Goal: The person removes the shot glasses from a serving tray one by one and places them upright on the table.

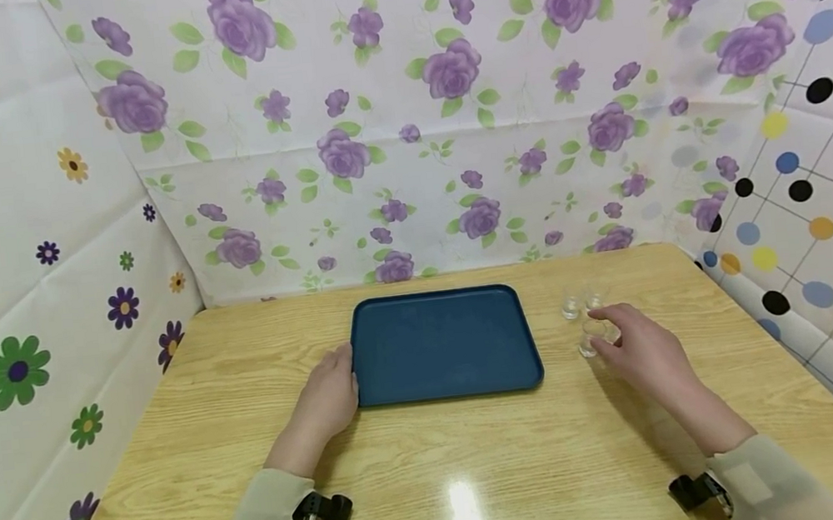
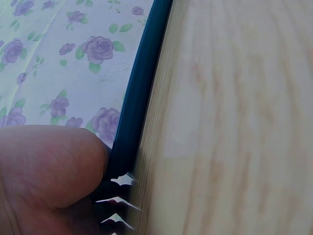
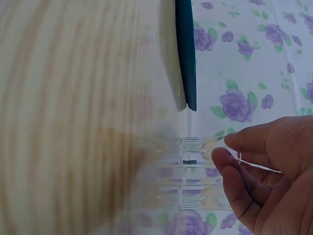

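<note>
A dark blue rectangular tray (image 1: pixel 443 345) lies flat on the wooden table. At its left side, my left hand (image 1: pixel 327 390) rests with fingers along the rim; in the left wrist view the thumb (image 2: pixel 63 161) touches the tray's edge (image 2: pixel 134 98). Several small clear glasses stand right of the tray, two of them at the back, one being this glass (image 1: pixel 571 307). My right hand (image 1: pixel 643 347) is over the front ones, thumb and forefinger spread apart around a glass (image 1: pixel 587 346). In the right wrist view, bent fingertips are right at the top of a glass (image 3: pixel 190 149).
The pale wooden table (image 1: pixel 421 469) meets a flowered cloth backdrop (image 1: pixel 404 127) at the back. Patterned cloths hang on the left (image 1: pixel 26 272) and right (image 1: pixel 792 173). Black wrist cameras are strapped over both sleeves.
</note>
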A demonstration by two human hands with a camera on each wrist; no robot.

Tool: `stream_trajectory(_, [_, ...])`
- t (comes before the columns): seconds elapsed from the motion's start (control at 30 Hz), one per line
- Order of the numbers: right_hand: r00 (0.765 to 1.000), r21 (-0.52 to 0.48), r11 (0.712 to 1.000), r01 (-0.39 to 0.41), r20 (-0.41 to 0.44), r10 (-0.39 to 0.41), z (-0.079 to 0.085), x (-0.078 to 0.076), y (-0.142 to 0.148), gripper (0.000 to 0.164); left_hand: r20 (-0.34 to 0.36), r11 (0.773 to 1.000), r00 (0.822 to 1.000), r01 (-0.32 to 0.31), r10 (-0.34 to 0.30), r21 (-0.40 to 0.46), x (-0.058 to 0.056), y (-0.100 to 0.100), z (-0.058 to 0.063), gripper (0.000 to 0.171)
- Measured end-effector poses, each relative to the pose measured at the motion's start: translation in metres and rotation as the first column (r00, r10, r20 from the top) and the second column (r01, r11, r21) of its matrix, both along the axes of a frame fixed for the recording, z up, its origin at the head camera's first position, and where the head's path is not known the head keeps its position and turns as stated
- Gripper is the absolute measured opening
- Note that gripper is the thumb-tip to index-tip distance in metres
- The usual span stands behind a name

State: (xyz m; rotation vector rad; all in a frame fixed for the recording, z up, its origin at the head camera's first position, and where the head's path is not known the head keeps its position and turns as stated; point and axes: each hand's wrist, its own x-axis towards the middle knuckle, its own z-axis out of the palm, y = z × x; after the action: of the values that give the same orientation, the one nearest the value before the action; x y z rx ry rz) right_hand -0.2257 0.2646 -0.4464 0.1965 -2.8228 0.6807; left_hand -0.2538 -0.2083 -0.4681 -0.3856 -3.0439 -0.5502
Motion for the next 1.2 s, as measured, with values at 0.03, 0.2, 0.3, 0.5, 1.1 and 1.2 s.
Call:
stream_trajectory(0.03, [1.000, 0.004, 1.000, 0.001, -0.001, -0.001, 0.001, 0.000, 0.000, 0.045, -0.005, 1.000, 1.000, -0.002, 0.002, -0.001, 0.000, 0.000, 0.000, 0.055])
stream_trajectory(0.2, [1.000, 0.026, 1.000, -0.002, -0.029, 0.002, 0.008, 0.003, -0.006, 0.048, -0.017, 1.000, 1.000, -0.017, 0.017, -0.011, 0.002, 0.003, -0.001, 0.055])
stream_trajectory(0.3, [0.998, 0.031, 0.999, -0.017, -0.063, 0.019, 0.015, 0.006, -0.014, 0.047, -0.011, 0.999, 1.000, -0.029, 0.028, -0.031, 0.004, 0.003, 0.000, 0.054])
stream_trajectory(0.5, [0.989, 0.043, 0.996, -0.078, -0.125, 0.083, 0.025, 0.001, -0.039, 0.045, -0.003, 0.997, 0.999, -0.037, 0.037, -0.072, 0.005, 0.001, 0.006, 0.052])
stream_trajectory(1.1, [0.954, 0.109, 0.955, -0.275, -0.089, 0.285, 0.021, -0.008, -0.111, 0.051, -0.003, 0.994, 0.999, -0.035, 0.035, -0.103, 0.015, 0.000, 0.005, 0.051])
stream_trajectory(1.2, [0.951, 0.115, 0.950, -0.289, -0.080, 0.299, 0.021, -0.008, -0.115, 0.051, -0.009, 0.993, 0.999, -0.033, 0.032, -0.110, 0.017, 0.001, 0.006, 0.052])
